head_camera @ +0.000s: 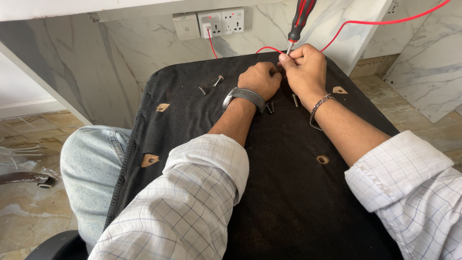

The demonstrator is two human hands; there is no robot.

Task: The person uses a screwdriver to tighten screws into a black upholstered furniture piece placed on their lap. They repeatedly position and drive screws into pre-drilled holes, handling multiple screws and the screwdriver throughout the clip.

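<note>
A black fabric-covered seat panel (288,192) lies across my lap, its underside up, with several screw holes in it. My right hand (304,67) is closed around the metal shaft of a red-and-black screwdriver (300,19), which stands nearly upright at the panel's far edge. My left hand (261,78), wearing a grey wristwatch, is fisted right beside it, touching the right hand near the screwdriver tip. What the left fingers hold is hidden. Loose bolts (218,81) lie on the panel to the left, and more bolts (270,107) lie between my wrists.
A marble-pattern wall (144,43) with white power sockets (221,22) stands behind the panel. A red cable (385,21) runs from a plug across the wall. A white desk edge (43,62) slants at the left. Tiled floor (29,202) lies below, with a chair base at bottom left.
</note>
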